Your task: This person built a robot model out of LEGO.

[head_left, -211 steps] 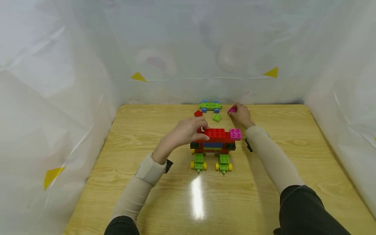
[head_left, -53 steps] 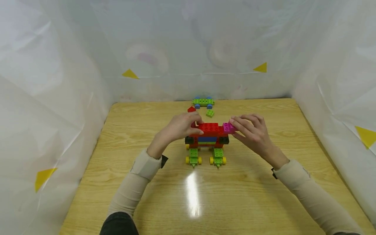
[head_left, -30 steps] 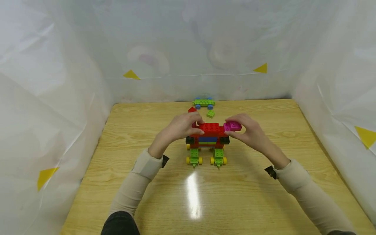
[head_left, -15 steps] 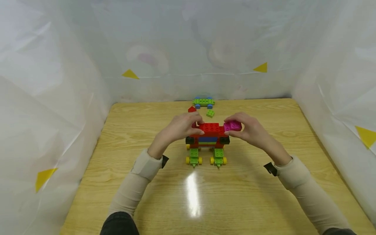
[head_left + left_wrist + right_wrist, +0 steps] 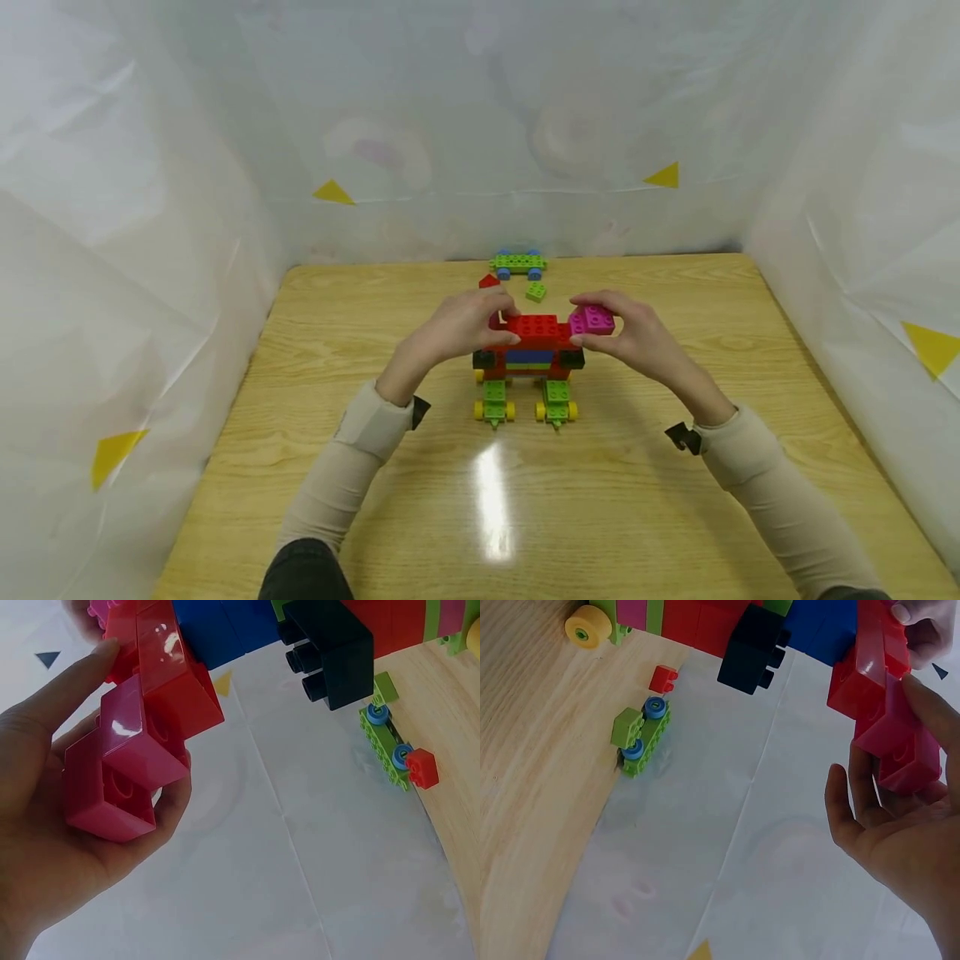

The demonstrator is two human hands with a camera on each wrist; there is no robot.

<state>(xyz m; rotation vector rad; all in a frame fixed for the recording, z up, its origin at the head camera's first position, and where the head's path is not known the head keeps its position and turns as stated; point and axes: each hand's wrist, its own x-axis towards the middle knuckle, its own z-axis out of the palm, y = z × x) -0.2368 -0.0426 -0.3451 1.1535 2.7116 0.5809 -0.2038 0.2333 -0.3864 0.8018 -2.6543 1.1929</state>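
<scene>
A toy brick model with a red top [image 5: 536,327], blue middle and black side bricks [image 5: 337,660] stands on green wheeled bases [image 5: 557,400] with yellow wheels. My left hand [image 5: 461,327] grips its left end. There, in the left wrist view, thumb and fingers lie around stepped pink bricks [image 5: 124,735] beside the red ones. At the opposite end my right hand [image 5: 648,337] pinches the magenta bricks [image 5: 598,318] between thumb and fingers. The right wrist view has these pink bricks [image 5: 911,761] by the thumb, with several fingers [image 5: 844,806] curved beneath; the outer one hangs lower than its neighbour.
Behind the model lie a green wheeled base [image 5: 519,262] with blue wheels, a small green brick [image 5: 536,292] and a red brick [image 5: 489,282]. White sheeting [image 5: 480,167] encloses the wooden table [image 5: 637,500] at the back and sides.
Seven seconds ago my right hand held a magenta brick at the table's back; it has since come to the model's right end. Lately those magenta bricks have tilted slightly. My left hand keeps its grip.
</scene>
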